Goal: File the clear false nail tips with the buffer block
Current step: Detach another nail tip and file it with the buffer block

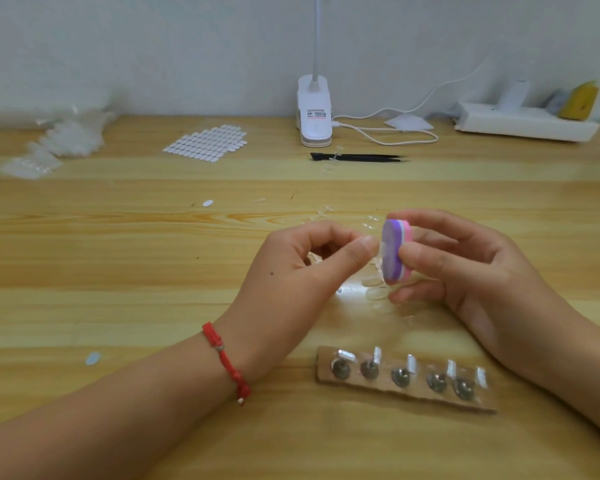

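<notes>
Left hand (302, 271) grip pinches a clear nail tip (380, 264) against the buffer block (394, 251); right hand (471, 271) grip pinches the block.

Home nail-craft desk, pine wooden tabletop (118, 265), clip-on desk lamp (314, 109), power strip (523, 124), sheets of nail tips (207, 143)

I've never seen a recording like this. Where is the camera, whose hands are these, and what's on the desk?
No machine here: a person wears one camera on the head, looking down at their own hands. The right hand holds a purple-and-pink buffer block; the left hand pinches what looks like a clear nail tip against it. More loose tips lie on the wooden table below. Nearer is a card strip with metal studs; farther back, black tweezers, a clip lamp and a sheet of white tabs.
</notes>
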